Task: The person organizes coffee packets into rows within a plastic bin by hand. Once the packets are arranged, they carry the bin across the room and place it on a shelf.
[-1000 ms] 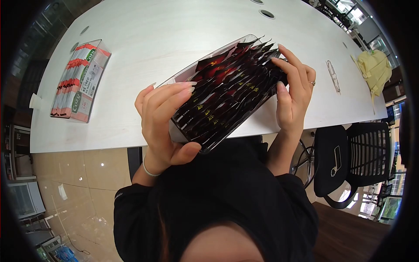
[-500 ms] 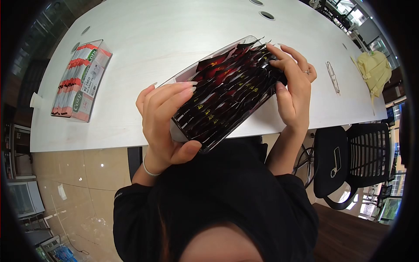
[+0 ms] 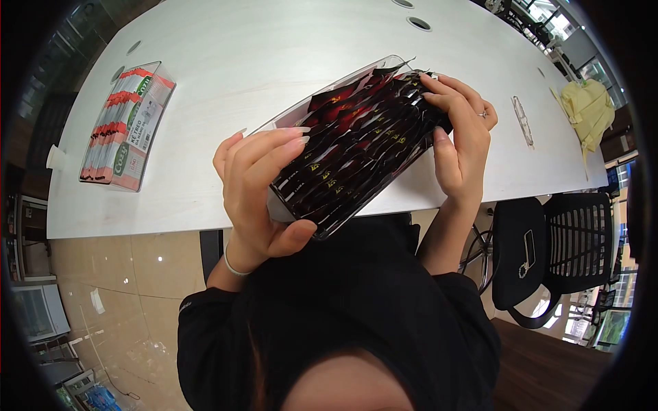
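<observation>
A clear plastic box [image 3: 277, 207] is tilted at the table's near edge, packed with a row of black and dark-red sachets [image 3: 356, 140] bearing yellow print. My left hand [image 3: 260, 185] grips the box's near-left end, its fingers over the top and the thumb at the lower corner. At the far right end, my right hand [image 3: 462, 133] has its fingers and thumb closed on the last black sachets. A ring is on one of its fingers. The sachets hide most of the box's inside.
On the left of the white table [image 3: 226, 61] stands another clear box [image 3: 152, 133] of red-and-white packets labelled Cozy. Glasses [image 3: 522, 121] and a yellow cloth bag [image 3: 584, 113] lie at the right. A black chair [image 3: 548, 253] holding a phone-like item stands right of me.
My right hand has shifted very slightly to the right, and the sachets under its fingertips have moved a little. The left hand and the box have barely moved.
</observation>
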